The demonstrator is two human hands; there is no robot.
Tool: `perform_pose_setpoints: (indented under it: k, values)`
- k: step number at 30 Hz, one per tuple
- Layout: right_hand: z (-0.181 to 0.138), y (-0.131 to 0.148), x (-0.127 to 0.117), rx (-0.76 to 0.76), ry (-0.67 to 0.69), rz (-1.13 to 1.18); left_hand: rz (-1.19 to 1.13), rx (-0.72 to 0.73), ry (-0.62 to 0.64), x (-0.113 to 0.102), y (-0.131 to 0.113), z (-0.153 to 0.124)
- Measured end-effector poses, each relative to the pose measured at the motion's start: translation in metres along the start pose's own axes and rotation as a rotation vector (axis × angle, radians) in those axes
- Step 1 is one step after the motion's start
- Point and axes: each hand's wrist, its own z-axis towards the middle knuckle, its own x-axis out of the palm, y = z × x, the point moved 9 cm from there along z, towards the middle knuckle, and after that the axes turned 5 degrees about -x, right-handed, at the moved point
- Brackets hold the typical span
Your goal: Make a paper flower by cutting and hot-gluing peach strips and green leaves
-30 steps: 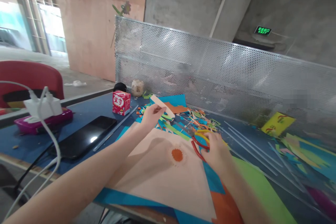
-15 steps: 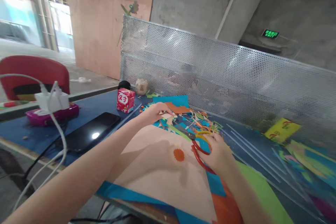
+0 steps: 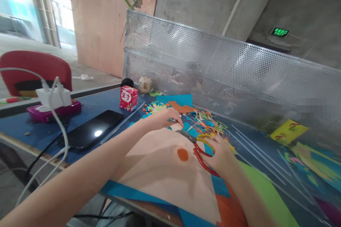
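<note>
My right hand (image 3: 222,152) is closed round a pair of scissors (image 3: 204,165) with red and yellow handles. Their grey blades point left, toward my other hand's fingertips. My left hand (image 3: 170,117) is closed in a pinch, fingertips down, at a small pale peach piece of paper (image 3: 175,126); the fingers partly hide it. Below both hands lies a large pale peach sheet (image 3: 162,173), bearing an orange scalloped paper disc (image 3: 182,154). Just beyond my left hand sits a fringed paper flower (image 3: 155,107) in yellow, green and blue.
Paper scraps (image 3: 207,122) litter the table behind the hands, below a perforated metal screen (image 3: 213,60). Left are a phone (image 3: 97,127), a red box (image 3: 129,98) and a white charger (image 3: 53,97) with cables. Right are clear rods (image 3: 261,154), green paper (image 3: 266,191) and a yellow packet (image 3: 288,132).
My left hand has shifted a little right, its fingertips now lower and closer to the blades. The green strip beside the blades no longer shows. The fringed flower has come into clearer view.
</note>
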Motion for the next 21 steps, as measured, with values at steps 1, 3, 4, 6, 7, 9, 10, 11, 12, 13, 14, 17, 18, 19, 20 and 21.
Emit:
perform_pose_setpoints:
  k: [1, 3, 4, 6, 7, 9, 10, 11, 12, 13, 14, 17, 18, 19, 20, 21]
  values:
    - [0.0, 0.0, 0.0, -0.001, 0.005, 0.002, 0.006, -0.007, 0.006, 0.0, 0.0, 0.0]
    - [0.0, 0.001, 0.001, -0.005, 0.017, 0.012, 0.015, -0.014, 0.015, 0.001, 0.001, 0.0]
    - [0.0, 0.001, 0.001, -0.005, 0.021, 0.019, 0.017, -0.01, 0.019, 0.001, 0.0, 0.0]
    - [0.0, 0.001, 0.001, -0.003, 0.03, 0.03, 0.022, -0.001, 0.022, 0.0, 0.001, 0.0]
    - [0.0, 0.002, 0.001, -0.002, 0.033, 0.035, 0.023, -0.001, 0.02, 0.0, 0.001, 0.0]
    - [0.0, 0.003, 0.0, -0.005, 0.032, 0.045, 0.025, -0.002, 0.015, 0.0, 0.003, 0.001]
    - [0.0, 0.004, -0.001, -0.007, 0.029, 0.049, 0.025, 0.0, 0.011, 0.0, 0.004, 0.0]
    - [0.0, 0.004, -0.001, -0.006, 0.026, 0.052, 0.026, 0.003, 0.007, 0.0, 0.004, 0.0]
    - [0.0, 0.005, -0.002, -0.003, 0.024, 0.054, 0.025, 0.007, 0.004, 0.0, 0.004, 0.0]
    - [0.0, 0.005, -0.002, 0.001, 0.024, 0.055, 0.023, 0.01, 0.002, 0.0, 0.004, 0.0]
    - [-0.001, 0.005, -0.002, 0.003, 0.026, 0.054, 0.019, 0.012, 0.0, 0.0, 0.005, 0.0]
    - [-0.001, 0.006, -0.002, 0.001, 0.029, 0.048, -0.004, -0.016, -0.011, -0.001, 0.008, 0.001]
    - [-0.001, 0.006, -0.002, 0.002, 0.027, 0.045, -0.018, -0.04, -0.022, -0.002, 0.011, 0.001]
    - [-0.001, 0.005, -0.002, 0.003, 0.02, 0.04, -0.038, -0.077, -0.04, -0.004, 0.015, 0.001]
    - [-0.001, 0.004, -0.002, 0.006, 0.013, 0.034, -0.065, -0.127, -0.062, -0.005, 0.021, 0.001]
    - [-0.001, 0.003, -0.002, 0.007, 0.006, 0.027, -0.094, -0.183, -0.085, -0.006, 0.028, 0.0]
